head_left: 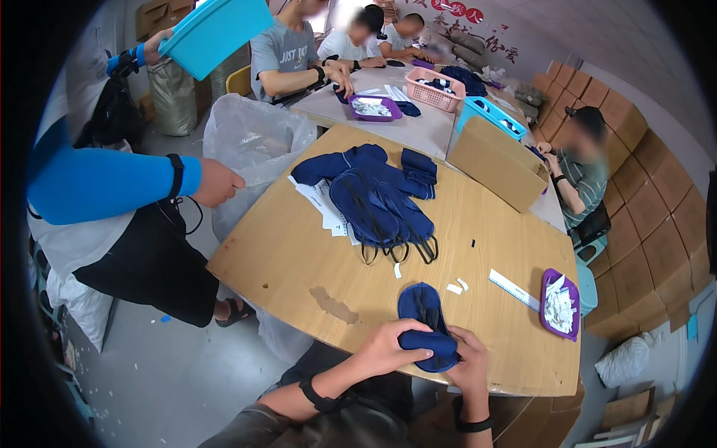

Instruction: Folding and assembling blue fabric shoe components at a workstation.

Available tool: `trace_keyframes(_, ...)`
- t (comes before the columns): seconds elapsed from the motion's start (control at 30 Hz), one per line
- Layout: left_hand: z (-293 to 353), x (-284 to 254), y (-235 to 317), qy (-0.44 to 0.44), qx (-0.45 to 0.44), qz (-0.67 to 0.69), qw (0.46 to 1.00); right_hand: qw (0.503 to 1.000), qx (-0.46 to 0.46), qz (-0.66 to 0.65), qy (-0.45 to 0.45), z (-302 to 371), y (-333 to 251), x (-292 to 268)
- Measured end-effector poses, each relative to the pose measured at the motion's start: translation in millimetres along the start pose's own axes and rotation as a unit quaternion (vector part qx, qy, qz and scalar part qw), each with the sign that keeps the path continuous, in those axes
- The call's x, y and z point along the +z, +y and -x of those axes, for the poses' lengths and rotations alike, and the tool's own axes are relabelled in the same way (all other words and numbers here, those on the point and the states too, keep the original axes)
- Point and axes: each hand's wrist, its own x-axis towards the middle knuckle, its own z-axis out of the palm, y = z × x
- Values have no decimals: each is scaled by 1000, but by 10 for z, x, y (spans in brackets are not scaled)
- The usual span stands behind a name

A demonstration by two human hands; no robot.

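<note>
At the table's near edge, both my hands grip a long, rounded navy cloth piece (420,300) with a dark inner side. My left hand (392,346) is closed on its left, the thumb pressing a folded or rolled part. My right hand (470,358) is closed round its right edge; some fingers are hidden behind the cloth. Beyond lies a heap of similar navy cloth pieces (366,198) with black straps hanging loose. White printed slips (326,207) stick out under the heap, and small white labels (454,288) lie nearer my hands.
On the right stand a white ruler (514,290) and a purple basket (549,328) of white labels. A cardboard box (497,164) borders the far side. At left, a person in a blue sleeve (119,183) holds up a turquoise bin (216,37). Several people work at the farther table.
</note>
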Motion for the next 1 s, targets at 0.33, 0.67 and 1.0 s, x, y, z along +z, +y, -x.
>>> trace_keyframes(0.33,10,-21,27,8,30,-101,994,992,93,-78,-31,-33,-87,-77)
trace_keyframes(0.67,-14,-58,-22,4,40,-95,995,989,83,-120,1,-44,-91,-67)
trace_keyframes(1.0,-4,-104,-35,-20,42,-79,996,997,5,-70,-35,-40,-68,-53)
